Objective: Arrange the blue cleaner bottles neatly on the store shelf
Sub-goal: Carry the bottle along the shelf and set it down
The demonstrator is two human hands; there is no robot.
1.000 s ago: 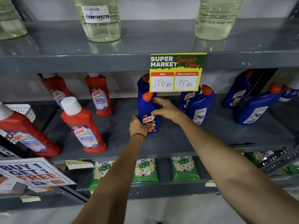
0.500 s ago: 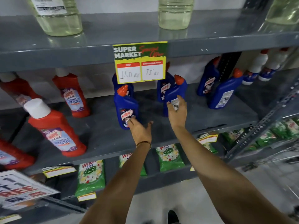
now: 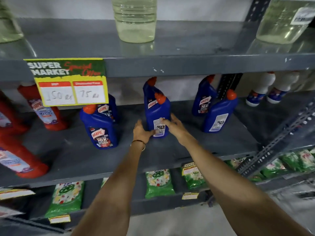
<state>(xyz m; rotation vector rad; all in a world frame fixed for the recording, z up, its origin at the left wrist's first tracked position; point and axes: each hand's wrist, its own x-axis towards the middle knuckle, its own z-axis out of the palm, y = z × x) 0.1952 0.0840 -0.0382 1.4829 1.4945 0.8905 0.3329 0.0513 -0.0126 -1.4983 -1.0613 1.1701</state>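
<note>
Blue cleaner bottles with orange caps stand in three front-and-back pairs on the grey middle shelf [image 3: 170,154]. The middle front bottle [image 3: 157,113] shows its back label; my left hand [image 3: 142,132] presses its lower left side and my right hand [image 3: 172,124] wraps its lower right side, so both hands grip it. Another blue bottle [image 3: 150,89] stands right behind it. To the left, a front bottle [image 3: 100,128] faces forward with a second one [image 3: 108,109] behind it. On the right are a back-facing bottle [image 3: 219,113] and one behind it [image 3: 203,97].
Red cleaner bottles [image 3: 46,109] fill the shelf's left part. A yellow price sign [image 3: 69,82] hangs from the upper shelf, which carries clear bottles [image 3: 135,19]. White-and-blue bottles [image 3: 260,89] stand far right beyond a dark upright. Green packets [image 3: 159,183] lie on the shelf below.
The view swung right. My left hand left the left front bottle and joined my right hand on the middle front bottle, which now stands directly before the one behind.
</note>
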